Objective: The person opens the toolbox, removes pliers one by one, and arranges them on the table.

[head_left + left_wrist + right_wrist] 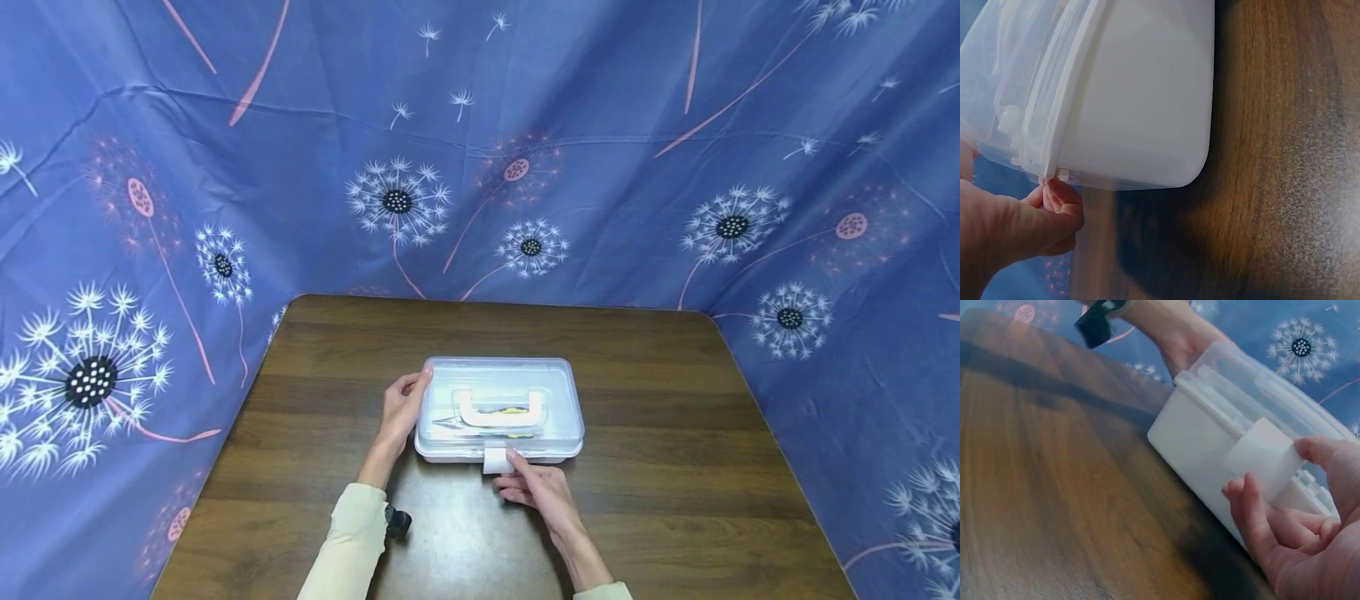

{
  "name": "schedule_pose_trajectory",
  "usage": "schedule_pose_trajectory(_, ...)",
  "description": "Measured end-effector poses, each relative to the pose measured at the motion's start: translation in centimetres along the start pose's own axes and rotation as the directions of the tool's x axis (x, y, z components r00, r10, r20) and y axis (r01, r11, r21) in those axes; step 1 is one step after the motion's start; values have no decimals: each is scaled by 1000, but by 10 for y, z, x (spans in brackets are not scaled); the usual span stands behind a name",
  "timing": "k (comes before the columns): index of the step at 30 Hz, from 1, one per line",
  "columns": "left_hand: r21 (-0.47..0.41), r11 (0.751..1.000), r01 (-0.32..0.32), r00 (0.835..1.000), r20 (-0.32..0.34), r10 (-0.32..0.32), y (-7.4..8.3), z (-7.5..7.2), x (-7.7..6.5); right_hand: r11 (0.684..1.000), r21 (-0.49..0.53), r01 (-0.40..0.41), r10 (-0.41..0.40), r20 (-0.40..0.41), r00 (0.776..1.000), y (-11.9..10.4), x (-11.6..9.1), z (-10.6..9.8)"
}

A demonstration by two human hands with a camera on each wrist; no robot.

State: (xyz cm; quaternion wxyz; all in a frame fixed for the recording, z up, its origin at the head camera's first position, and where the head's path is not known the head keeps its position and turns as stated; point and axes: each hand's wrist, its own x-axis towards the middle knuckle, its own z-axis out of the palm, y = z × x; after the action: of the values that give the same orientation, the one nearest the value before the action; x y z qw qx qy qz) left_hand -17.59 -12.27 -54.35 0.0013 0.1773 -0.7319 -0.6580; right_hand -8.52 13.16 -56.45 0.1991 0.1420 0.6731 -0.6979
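Observation:
A white plastic storage box (1141, 94) with a clear lid (498, 375) lies on the table, its lid down. On top is a white carrying handle (498, 421); through the lid shows a tool with yellow-and-black grips (513, 411). My left hand (397, 412) grips the left side, with curled fingertips at the rim in the left wrist view. At the front, my right hand (543, 492) holds the white latch (1263, 456), which stands out from the box wall. The thumb is at the latch's upper edge and the fingers are below it.
The brown wooden table (315, 467) has its back edge against a blue dandelion-print cloth (300, 192), which also hangs along both sides. A black wrist device (398, 522) sits at my left sleeve (348, 533).

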Motion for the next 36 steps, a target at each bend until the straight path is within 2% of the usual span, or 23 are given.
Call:
schedule_pose_trajectory(4,4,1000,0,1000,-6,0,2,0,0,999,0,40,-40,21,999,-2,-2,0)
schedule_pose_trajectory(9,1,1000,13,1000,-4,-13,1,0,1,994,-6,113,-111,136,984,2,-1,-8)
schedule_pose_trajectory(14,2,1000,10,1000,-5,-10,0,0,2,982,-111,155,-127,230,965,7,1,-21)
schedule_pose_trajectory(19,-9,1000,-7,1000,-2,7,0,0,2,961,-203,189,-131,271,954,11,3,-27)
schedule_pose_trajectory(24,-11,1000,-6,1000,1,6,-2,1,2,922,-291,254,-180,256,950,17,9,-27)
schedule_pose_trajectory(27,-10,1000,-4,1000,-2,4,-2,0,1,907,-324,268,-204,218,954,18,14,-23)
schedule_pose_trajectory(32,-18,1000,-3,1000,-5,3,0,-1,-1,923,-317,217,-184,131,974,16,21,-17)
schedule_pose_trajectory(36,-18,1000,1,1000,-2,-1,0,0,-1,938,-291,188,-157,125,980,16,23,-18)
